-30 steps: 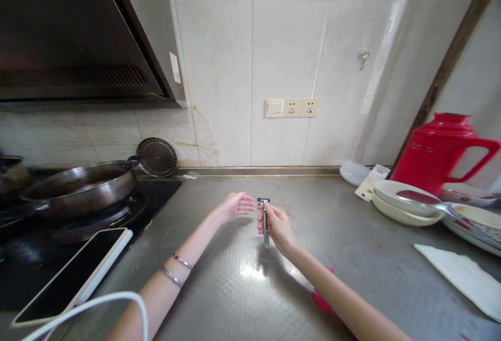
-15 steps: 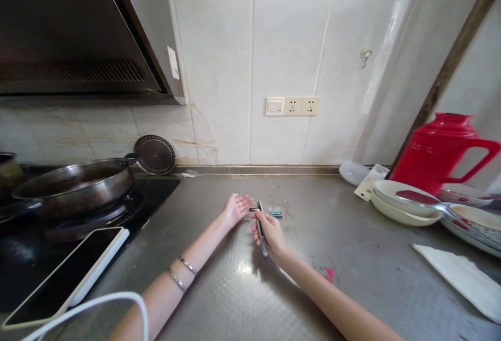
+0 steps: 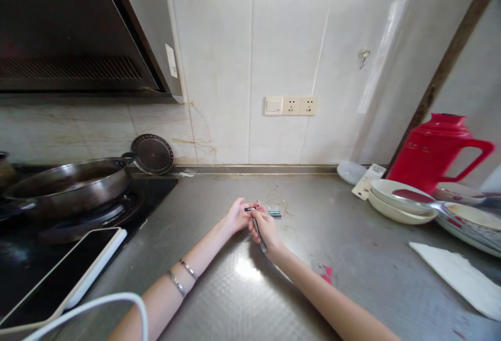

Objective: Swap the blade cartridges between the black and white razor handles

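My right hand [image 3: 267, 227] is closed around a slim grey bar-shaped device [image 3: 260, 237], seen nearly edge-on, perhaps a remote control. By its thumb is a small dark cylinder [image 3: 249, 209] that looks like a battery, lying over the left palm; which hand bears it is unclear. My left hand [image 3: 238, 215] is palm up with its fingers stretched out, touching or almost touching the right one, which partly covers it. Just beyond the right hand, green-and-dark batteries [image 3: 275, 214] lie on the metal counter [image 3: 313, 242].
To the left, a steel pan [image 3: 74, 184] sits on the black stove [image 3: 156, 189], with a phone [image 3: 58, 278] and white cable [image 3: 129, 295] nearer me. At right stand a red thermos [image 3: 432, 153] and stacked bowls [image 3: 403, 210], with a white paper [image 3: 454, 275] in front.
My left hand has moved slightly right, under the right hand's fingers. My right hand has shifted a little left with the device, and the dark cylinder is now over the left palm.
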